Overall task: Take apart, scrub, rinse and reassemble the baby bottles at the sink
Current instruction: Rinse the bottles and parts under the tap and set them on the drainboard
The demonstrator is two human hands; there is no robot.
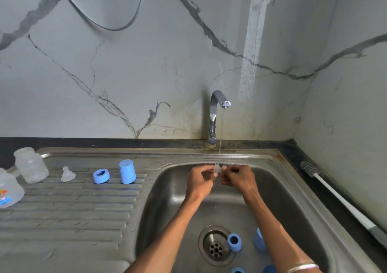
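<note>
Far left on the draining board (69, 216), two clear bottle bodies (31, 164) lie set aside, one cut off by the frame edge, likely parked there to drip. Next along, a clear teat (68, 174) stands on its base, then a blue screw ring (101, 176), then a blue cap (127, 171) upright, all spaced apart on the ribs so the water runs off them. Now the middle: the tap (216, 113) runs a thin stream, and right under it the left hand (200, 180) and right hand (237, 178) both pinch a small clear piece (217, 168), fingers curled onto it from either side, holding it in the flow to rinse. It looks like a second teat, though it's too small and see-through to be sure. Down in the sink (167, 189) by the drain, a blue ring (234, 242) and other blue parts wait their turn. Over on the right counter, the bottle brush (335, 193) lies along the edge, within reach.
</note>
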